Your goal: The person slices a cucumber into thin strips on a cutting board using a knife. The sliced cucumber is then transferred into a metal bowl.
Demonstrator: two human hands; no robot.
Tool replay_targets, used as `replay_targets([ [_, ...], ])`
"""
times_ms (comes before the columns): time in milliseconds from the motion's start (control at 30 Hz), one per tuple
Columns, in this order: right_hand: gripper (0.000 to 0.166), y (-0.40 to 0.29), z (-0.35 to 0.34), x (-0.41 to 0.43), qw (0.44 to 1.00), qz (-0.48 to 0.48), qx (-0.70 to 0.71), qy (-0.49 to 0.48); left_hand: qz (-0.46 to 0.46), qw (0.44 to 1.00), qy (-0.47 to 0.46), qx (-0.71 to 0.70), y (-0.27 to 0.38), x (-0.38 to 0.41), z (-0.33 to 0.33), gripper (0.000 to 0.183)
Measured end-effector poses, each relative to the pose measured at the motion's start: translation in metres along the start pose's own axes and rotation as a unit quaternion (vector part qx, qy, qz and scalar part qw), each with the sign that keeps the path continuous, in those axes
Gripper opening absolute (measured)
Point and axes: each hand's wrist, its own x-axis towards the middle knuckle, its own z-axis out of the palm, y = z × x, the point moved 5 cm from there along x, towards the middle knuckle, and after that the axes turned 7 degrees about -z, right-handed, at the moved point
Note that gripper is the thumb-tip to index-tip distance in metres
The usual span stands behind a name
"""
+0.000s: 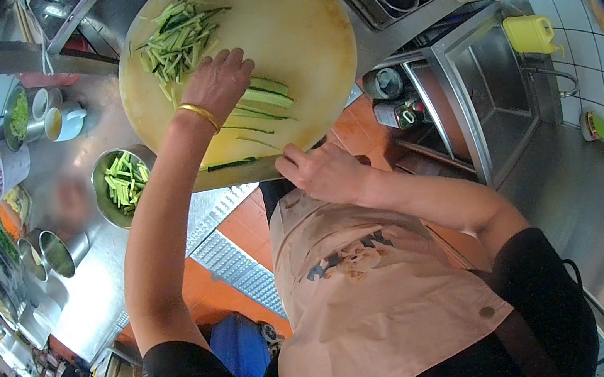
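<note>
My right hand [326,172] grips a cleaver at the near edge of the round cutting board [300,19]. Its broad blade [241,174] reaches leftwards, with a dark green cucumber strip [231,164] lying along it. My left hand [220,81], below a gold bangle [199,115], is over the board against cucumber pieces; what lies beneath its palm is hidden. Longer cucumber slices [268,97] fan out to its right, with thin slivers nearer me. Beyond the hand, at the far left of the board, rises a pile of cucumber sticks [177,40].
Left of the board, a metal bowl [104,197] holds cut green sticks. Farther left stand a tub of diced purple vegetable [9,168], a white cup [67,123] and metal pots [63,253]. On the right are a steel sink [490,72] and a yellow jug [529,34].
</note>
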Motion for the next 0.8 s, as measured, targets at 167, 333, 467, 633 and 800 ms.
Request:
replay_targets([
  [167,0.015,0.001,0.002,0.0,1.0,0.007,-0.005,-0.012,0.033,0.995,-0.025,-0.092,0.021,0.002,0.011,0.025],
  [333,0.016,0.004,0.004,0.001,1.0,0.009,-0.005,-0.007,0.033,0.994,-0.07,-0.074,0.022,0.003,0.025,0.026],
  [467,0.017,0.015,0.001,0.002,1.0,0.017,0.017,-0.014,0.015,0.988,-0.063,-0.139,0.017,0.002,-0.007,0.022],
  [633,0.025,0.06,-0.01,-0.012,0.987,0.13,0.08,-0.057,0.009,0.977,0.134,-0.167,0.034,-0.011,-0.11,0.025],
  [800,0.022,0.105,-0.032,-0.03,0.984,0.157,0.083,0.011,-0.017,0.983,0.179,-0.044,0.062,-0.083,-0.05,0.045],
])
